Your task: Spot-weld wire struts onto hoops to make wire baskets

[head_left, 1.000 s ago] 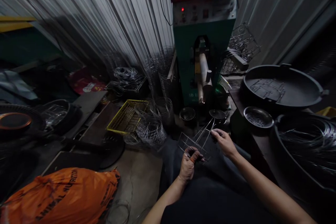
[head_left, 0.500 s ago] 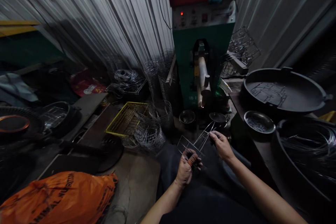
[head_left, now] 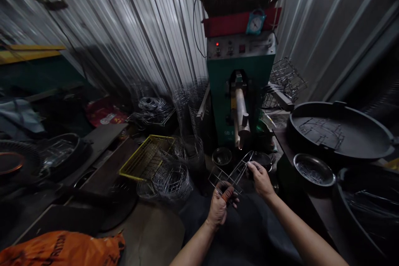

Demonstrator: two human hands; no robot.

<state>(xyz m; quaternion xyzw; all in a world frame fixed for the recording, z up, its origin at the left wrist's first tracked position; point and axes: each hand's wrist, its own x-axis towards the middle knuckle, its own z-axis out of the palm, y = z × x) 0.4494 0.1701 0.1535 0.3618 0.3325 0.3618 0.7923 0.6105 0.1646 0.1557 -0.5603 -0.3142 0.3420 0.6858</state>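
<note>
Wire frame [head_left: 230, 173]: held in the air in front of the person's lap, just below the green machine [head_left: 240, 91]; its long axis runs from lower left to upper right.
Left hand [head_left: 220, 205]: fingers closed on the lower left end of the frame; something orange shows at the thumb.
Right hand [head_left: 260, 178]: fingertips pinch the upper right part of the frame.
Nearer hand: the right hand is closer to the machine's rod [head_left: 240, 112]; the frame's far end points toward it.
Writing: the orange bag [head_left: 59, 249] has dark letters, cut off and not readable; the white marks on the machine are too small to read.
Clock [head_left: 255, 23]: small and blue, on top of the machine.
</note>
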